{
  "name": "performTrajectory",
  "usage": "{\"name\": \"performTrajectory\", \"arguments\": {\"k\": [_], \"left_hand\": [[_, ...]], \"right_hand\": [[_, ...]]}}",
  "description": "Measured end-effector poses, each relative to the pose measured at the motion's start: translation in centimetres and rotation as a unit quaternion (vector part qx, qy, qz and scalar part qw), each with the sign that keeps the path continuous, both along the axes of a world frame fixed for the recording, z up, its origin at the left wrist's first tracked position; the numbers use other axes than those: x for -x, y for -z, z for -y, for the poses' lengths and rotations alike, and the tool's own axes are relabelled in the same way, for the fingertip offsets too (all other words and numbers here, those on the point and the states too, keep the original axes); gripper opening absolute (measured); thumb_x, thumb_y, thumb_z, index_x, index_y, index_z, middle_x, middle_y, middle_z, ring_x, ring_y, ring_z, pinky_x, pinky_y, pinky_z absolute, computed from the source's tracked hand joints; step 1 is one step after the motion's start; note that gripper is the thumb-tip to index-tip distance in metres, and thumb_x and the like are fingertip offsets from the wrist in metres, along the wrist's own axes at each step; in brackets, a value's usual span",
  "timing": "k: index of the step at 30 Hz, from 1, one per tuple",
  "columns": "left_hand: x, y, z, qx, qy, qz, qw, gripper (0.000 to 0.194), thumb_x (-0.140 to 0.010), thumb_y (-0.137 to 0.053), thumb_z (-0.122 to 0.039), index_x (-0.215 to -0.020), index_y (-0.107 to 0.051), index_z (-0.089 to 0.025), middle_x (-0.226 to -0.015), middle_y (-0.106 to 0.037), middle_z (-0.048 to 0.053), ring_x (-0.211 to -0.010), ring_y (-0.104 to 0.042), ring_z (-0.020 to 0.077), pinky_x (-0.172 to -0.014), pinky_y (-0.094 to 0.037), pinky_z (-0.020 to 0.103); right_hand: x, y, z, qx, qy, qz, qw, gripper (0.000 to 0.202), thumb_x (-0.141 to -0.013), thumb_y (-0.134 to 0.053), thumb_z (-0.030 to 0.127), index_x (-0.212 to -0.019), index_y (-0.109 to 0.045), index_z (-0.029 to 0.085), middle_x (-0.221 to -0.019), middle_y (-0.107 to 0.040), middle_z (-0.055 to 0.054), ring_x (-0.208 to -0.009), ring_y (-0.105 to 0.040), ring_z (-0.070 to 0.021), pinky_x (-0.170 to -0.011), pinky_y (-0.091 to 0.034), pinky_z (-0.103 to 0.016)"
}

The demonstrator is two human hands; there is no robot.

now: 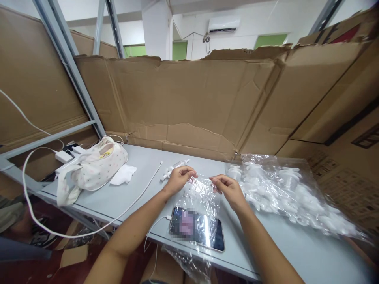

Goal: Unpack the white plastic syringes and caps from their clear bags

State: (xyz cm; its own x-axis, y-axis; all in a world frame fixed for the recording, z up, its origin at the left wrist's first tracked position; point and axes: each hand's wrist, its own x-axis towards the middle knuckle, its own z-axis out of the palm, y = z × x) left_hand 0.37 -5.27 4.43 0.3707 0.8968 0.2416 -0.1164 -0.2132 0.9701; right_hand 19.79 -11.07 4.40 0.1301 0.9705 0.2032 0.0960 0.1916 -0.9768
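A clear plastic bag (204, 193) hangs between my two hands, its top edge pinched at both corners. My left hand (180, 176) closes thumb and fingers on the left corner. On the right corner, my right hand (229, 188) is closed in the same way. Through the film I see a few small white shapes, too unclear to name. Below the bag lies a phone (220, 236) with a lit, partly blurred screen and a cable plugged in. Just behind my left hand lies a clear and white plastic syringe-like piece (175, 167).
Clear bags full of white ribbed plastic parts (288, 179) lie on the right of the table (142, 157). A patterned fabric bag (97, 165), a white tissue (123, 174), a power strip (63, 156) and a long white cable (130, 213) are at the left. Cardboard walls (183, 94) stand behind.
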Motion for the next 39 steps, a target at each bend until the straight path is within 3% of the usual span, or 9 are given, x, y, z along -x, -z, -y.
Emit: {"name": "performTrajectory", "arguments": {"k": [7,13,17,20,23,27,32,35,39], "left_hand": [[0.4,-0.8,0.0,0.005,0.035,-0.008,0.999,0.039,-0.076,-0.067,-0.048,-0.086,-0.070,-0.010,-0.086,-0.072,0.010,-0.062,-0.067,0.0147,-0.060,-0.055,0.026],[1.2,-0.8,-0.4,0.041,0.096,-0.030,0.994,0.048,-0.073,-0.071,-0.048,-0.102,-0.067,-0.010,-0.091,-0.072,0.012,-0.058,-0.066,0.0134,-0.057,-0.055,0.027],[1.4,-0.7,-0.5,0.049,0.146,-0.092,0.984,0.042,-0.073,-0.070,-0.048,-0.087,-0.068,-0.009,-0.078,-0.072,0.012,-0.054,-0.065,0.0132,-0.048,-0.050,0.021],[1.2,-0.4,-0.5,0.043,0.102,-0.085,0.990,0.041,-0.074,-0.068,-0.048,-0.085,-0.067,-0.009,-0.073,-0.071,0.010,-0.049,-0.063,0.0112,-0.045,-0.047,0.020],[1.1,-0.3,-0.8,0.039,0.064,-0.054,0.996,0.043,-0.074,-0.068,-0.049,-0.088,-0.067,-0.008,-0.074,-0.070,0.009,-0.051,-0.064,0.0123,-0.044,-0.047,0.020],[1.2,-0.5,-1.0,0.036,0.034,-0.028,0.998,0.046,-0.073,-0.068,-0.051,-0.090,-0.068,-0.008,-0.074,-0.069,0.008,-0.049,-0.063,0.0127,-0.043,-0.048,0.022],[1.4,-1.0,-0.5,0.049,0.067,-0.043,0.996,0.050,-0.072,-0.070,-0.050,-0.100,-0.066,-0.009,-0.075,-0.069,0.008,-0.053,-0.065,0.0140,-0.046,-0.048,0.022],[1.4,-1.0,-0.4,0.052,0.103,-0.079,0.990,0.045,-0.072,-0.071,-0.046,-0.095,-0.067,-0.008,-0.072,-0.069,0.008,-0.053,-0.064,0.0126,-0.047,-0.048,0.021],[1.4,-0.5,-0.8,0.032,0.067,-0.063,0.995,0.039,-0.074,-0.069,-0.045,-0.087,-0.067,-0.008,-0.069,-0.068,0.007,-0.050,-0.061,0.0102,-0.046,-0.048,0.020]], "right_hand": [[-0.7,0.1,0.2,0.005,0.031,0.043,0.999,0.038,-0.068,-0.071,0.056,-0.065,-0.066,0.018,-0.044,-0.050,0.004,-0.030,-0.041,-0.0087,-0.033,-0.030,-0.024],[-1.5,0.4,0.0,-0.020,0.043,0.036,0.998,0.036,-0.069,-0.071,0.054,-0.067,-0.066,0.018,-0.045,-0.051,0.004,-0.032,-0.041,-0.0085,-0.034,-0.033,-0.024],[-2.2,0.4,-0.2,-0.034,0.077,-0.014,0.996,0.041,-0.066,-0.072,0.058,-0.075,-0.067,0.019,-0.046,-0.051,0.004,-0.034,-0.042,-0.0097,-0.034,-0.033,-0.024],[-2.3,0.3,-0.2,-0.037,0.046,-0.040,0.997,0.050,-0.067,-0.066,0.066,-0.084,-0.066,0.019,-0.052,-0.057,0.002,-0.035,-0.044,-0.0096,-0.034,-0.031,-0.024],[-2.0,0.2,-0.1,0.001,-0.006,-0.020,1.000,0.045,-0.068,-0.067,0.063,-0.077,-0.064,0.019,-0.048,-0.056,0.002,-0.036,-0.046,-0.0101,-0.037,-0.031,-0.023],[-1.5,0.0,-0.2,0.014,0.010,-0.003,1.000,0.042,-0.063,-0.073,0.059,-0.070,-0.065,0.018,-0.044,-0.052,0.003,-0.036,-0.048,-0.0114,-0.037,-0.030,-0.024],[-2.0,0.1,-0.4,-0.005,0.045,-0.025,0.999,0.041,-0.063,-0.074,0.058,-0.071,-0.067,0.018,-0.049,-0.057,0.001,-0.036,-0.047,-0.0105,-0.036,-0.029,-0.024],[-2.5,0.0,-0.4,-0.017,0.081,-0.038,0.996,0.040,-0.064,-0.074,0.056,-0.074,-0.068,0.018,-0.051,-0.057,0.001,-0.038,-0.046,-0.0099,-0.037,-0.030,-0.024],[-2.5,-0.1,-0.3,-0.034,0.053,-0.054,0.997,0.045,-0.067,-0.069,0.060,-0.085,-0.067,0.019,-0.058,-0.059,0.001,-0.042,-0.049,-0.0114,-0.039,-0.034,-0.025]]}}
